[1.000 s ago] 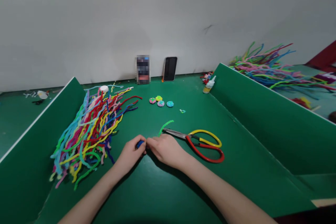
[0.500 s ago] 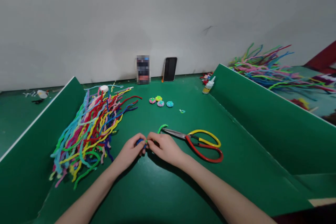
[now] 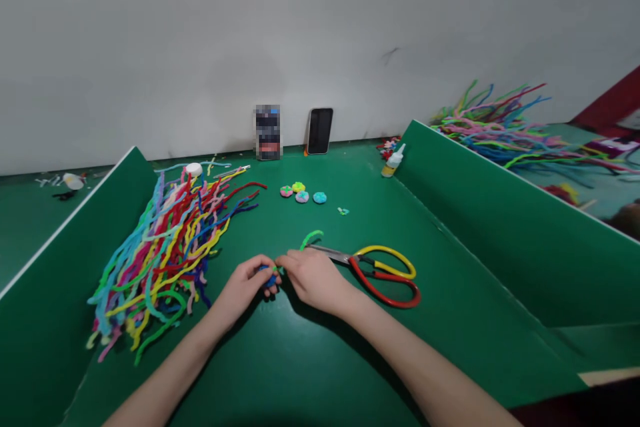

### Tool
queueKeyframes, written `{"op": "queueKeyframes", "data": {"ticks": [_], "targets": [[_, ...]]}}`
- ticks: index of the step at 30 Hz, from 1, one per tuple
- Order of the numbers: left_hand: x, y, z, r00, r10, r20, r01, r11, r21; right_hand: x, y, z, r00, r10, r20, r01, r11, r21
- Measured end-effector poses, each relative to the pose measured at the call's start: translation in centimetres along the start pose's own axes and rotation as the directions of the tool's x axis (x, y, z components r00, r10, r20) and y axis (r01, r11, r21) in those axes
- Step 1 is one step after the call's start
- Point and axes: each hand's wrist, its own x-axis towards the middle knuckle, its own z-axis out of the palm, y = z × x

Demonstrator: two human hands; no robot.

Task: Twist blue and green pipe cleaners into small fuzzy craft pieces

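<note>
A small coil of blue pipe cleaner (image 3: 271,279) is gripped between the thumb and fingers of my left hand (image 3: 246,288), which partly cover it. My right hand (image 3: 316,281) meets it from the right, its thumb and index finger closed at a bit of green pipe cleaner (image 3: 278,269) by the coil's top. How the green bit joins the blue is too small to tell. Just beyond my right knuckles lies a short curved green pipe cleaner (image 3: 313,236). Scissors (image 3: 354,260) with one yellow and one red handle rest beside it, blade tips near my right hand.
Left of my hands spreads a heap of multicoloured pipe cleaners (image 3: 173,233). Several small round coiled pieces (image 3: 302,197) and tiny scraps (image 3: 343,211) lie ahead. Behind stand a phone (image 3: 320,131) and a glue bottle (image 3: 393,161). Green partitions (image 3: 480,213) border both sides.
My right hand has rolled over slightly, its fingertips moving up and left over the blue coil, more of which shows now. My left hand keeps its hold. The whole view has shifted slightly.
</note>
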Motion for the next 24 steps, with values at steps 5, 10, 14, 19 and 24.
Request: {"op": "queueKeyframes", "data": {"ticks": [5,10,14,19,24], "targets": [[-0.4,0.6,0.6,1.000,0.012,-0.025,-0.012,0.999,-0.030,0.1,0.9,0.0,1.000,0.025,-0.009,-0.024,0.994,0.110],[-0.9,0.5,0.9,0.999,0.030,-0.044,-0.032,0.998,-0.053,0.2,1.4,0.3,0.999,0.045,-0.021,-0.038,0.958,0.284],[-1.1,0.3,1.0,0.998,0.044,-0.040,-0.046,0.997,-0.068,0.3,1.6,0.4,0.998,0.057,-0.026,-0.043,0.924,0.381],[-1.2,0.2,1.1,0.997,0.069,-0.037,-0.072,0.994,-0.088,0.3,1.8,0.5,0.997,0.064,-0.037,-0.040,0.882,0.469],[-1.3,0.2,1.4,0.998,0.063,-0.031,-0.066,0.993,-0.097,0.5,2.0,0.5,0.997,0.069,-0.021,-0.049,0.861,0.506]]}}
